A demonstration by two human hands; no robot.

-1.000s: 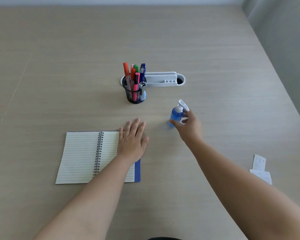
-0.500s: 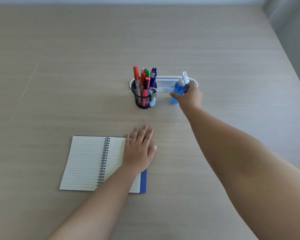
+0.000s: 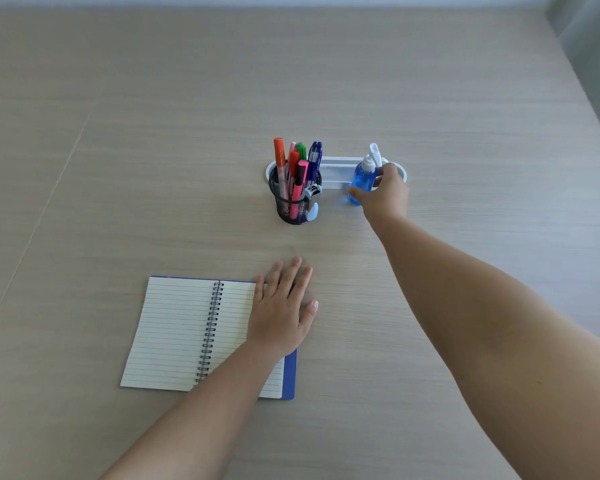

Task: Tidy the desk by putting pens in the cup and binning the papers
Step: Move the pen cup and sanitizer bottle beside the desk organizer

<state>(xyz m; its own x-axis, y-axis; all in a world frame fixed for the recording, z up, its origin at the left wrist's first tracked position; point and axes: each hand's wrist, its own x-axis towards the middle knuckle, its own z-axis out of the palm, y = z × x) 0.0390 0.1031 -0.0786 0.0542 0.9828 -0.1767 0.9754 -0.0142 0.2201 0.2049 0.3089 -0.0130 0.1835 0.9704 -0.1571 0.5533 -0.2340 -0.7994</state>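
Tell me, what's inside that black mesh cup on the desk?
The black mesh cup holds upright pens and markers: orange, pink, green, red and dark blue. A small light-blue thing with a metal clip hangs at its rim. The cup's bottom is hidden by them.

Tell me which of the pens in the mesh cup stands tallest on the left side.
The orange marker at the left edge of the black mesh cup. Its cap rises above the pink, red and green pens beside it; the blue pens stand on the right.

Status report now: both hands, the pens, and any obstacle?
Right hand shut on blue bottle, beside white tray. Left hand open, flat on notebook. Pens in cup. No papers in view.
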